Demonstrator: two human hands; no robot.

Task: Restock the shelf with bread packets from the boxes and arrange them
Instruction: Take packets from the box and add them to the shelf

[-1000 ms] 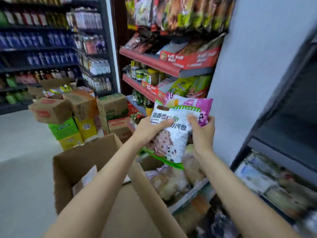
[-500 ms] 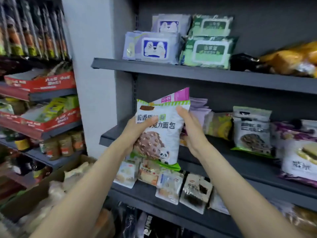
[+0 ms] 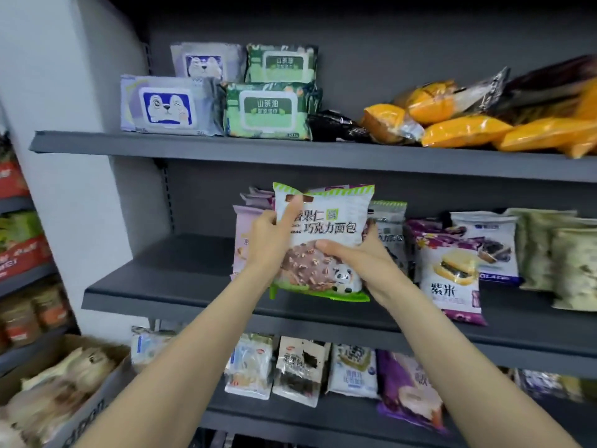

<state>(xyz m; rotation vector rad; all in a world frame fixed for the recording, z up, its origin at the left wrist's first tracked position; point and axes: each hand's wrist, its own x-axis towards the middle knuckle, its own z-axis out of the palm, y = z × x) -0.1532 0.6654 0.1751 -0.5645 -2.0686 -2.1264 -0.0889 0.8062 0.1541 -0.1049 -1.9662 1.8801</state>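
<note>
I hold a white and green chocolate bread packet [image 3: 326,234] with a panda on it upright over the middle grey shelf [image 3: 168,286]. My left hand [image 3: 269,240] grips its left side, thumb across the front. My right hand [image 3: 358,257] grips its lower right part, thumb on the front. A pink packet [image 3: 240,240] stands just behind it on the left, partly hidden. Purple rice bread packets [image 3: 452,273] stand to the right. A cardboard box [image 3: 61,392] with more bread packets sits at the lower left.
Wet wipe packs [image 3: 168,106] and orange bread bags [image 3: 468,130] lie on the top shelf. Small bread packets [image 3: 300,370] line the bottom shelf. Pale green packets [image 3: 555,253] stand at the far right. A white pillar [image 3: 48,76] and red snack shelves border the left.
I turned from the box and aisle to the grey shelf. Both hands carried the packet up and forward to the middle shelf, in front of the pink packets.
</note>
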